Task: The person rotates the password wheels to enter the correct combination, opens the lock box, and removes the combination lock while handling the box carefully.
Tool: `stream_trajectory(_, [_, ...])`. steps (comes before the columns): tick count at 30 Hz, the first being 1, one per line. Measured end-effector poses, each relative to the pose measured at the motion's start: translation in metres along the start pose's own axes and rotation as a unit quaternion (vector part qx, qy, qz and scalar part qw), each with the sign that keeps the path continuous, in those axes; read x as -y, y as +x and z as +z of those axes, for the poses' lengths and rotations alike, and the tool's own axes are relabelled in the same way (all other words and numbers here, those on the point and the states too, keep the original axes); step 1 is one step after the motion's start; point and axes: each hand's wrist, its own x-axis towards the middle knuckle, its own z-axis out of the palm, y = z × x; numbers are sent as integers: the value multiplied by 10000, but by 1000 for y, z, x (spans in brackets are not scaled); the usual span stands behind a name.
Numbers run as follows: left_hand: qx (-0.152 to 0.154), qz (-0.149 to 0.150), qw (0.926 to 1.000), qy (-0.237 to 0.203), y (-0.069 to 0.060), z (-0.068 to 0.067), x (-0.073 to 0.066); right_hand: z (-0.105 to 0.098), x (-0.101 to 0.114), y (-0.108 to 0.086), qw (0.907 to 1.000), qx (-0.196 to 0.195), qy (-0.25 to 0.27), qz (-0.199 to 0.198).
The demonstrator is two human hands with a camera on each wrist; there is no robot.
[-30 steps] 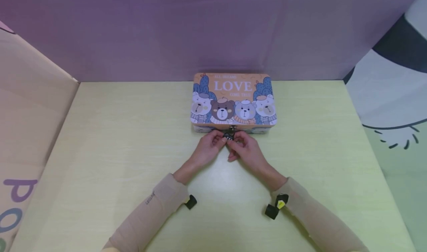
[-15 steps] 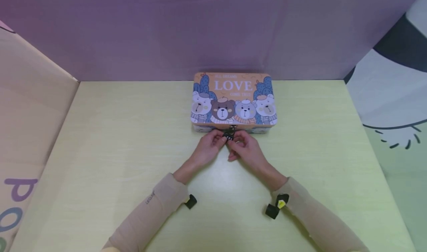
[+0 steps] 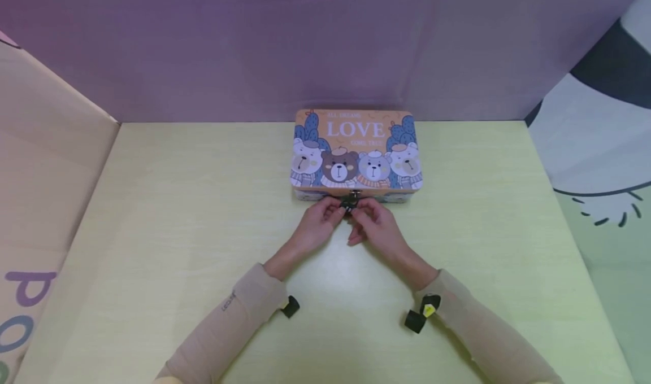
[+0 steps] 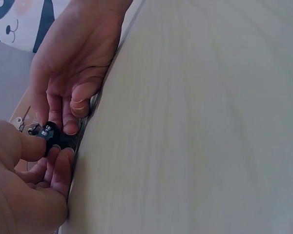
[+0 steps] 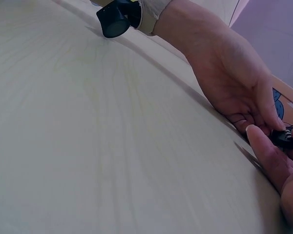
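A small black combination padlock [image 3: 348,205] with numbered dials lies between both hands, in front of the metal clasp [image 3: 355,193] of a tin box [image 3: 356,149]. The box is shut and has bears and the word LOVE on its lid. My left hand [image 3: 316,224] pinches the padlock's left side between thumb and fingers. From the right, my right hand [image 3: 380,231] holds it with the thumb at the dials [image 4: 48,129]. Fingers partly cover the lock, so I cannot tell whether its shackle is through the clasp.
The box stands at the back of a pale wooden table [image 3: 178,203], close to a purple partition [image 3: 254,51]. Printed panels flank the table on both sides. Each sleeve carries a small black wrist camera [image 3: 415,321].
My right thumb has shifted slightly on the padlock, towards the box. The left hand keeps its hold, and the box stays in place.
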Motion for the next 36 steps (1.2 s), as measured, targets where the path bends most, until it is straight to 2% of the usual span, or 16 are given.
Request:
stream_trajectory(20, [14,-127,9998,-153,-1,-2,-1,-1,0,-2,9998,50,29,-177])
stream_trajectory(36, [93,-234,9995,-204,-1,-3,-1,0,4,-3,9996,208,172,-123])
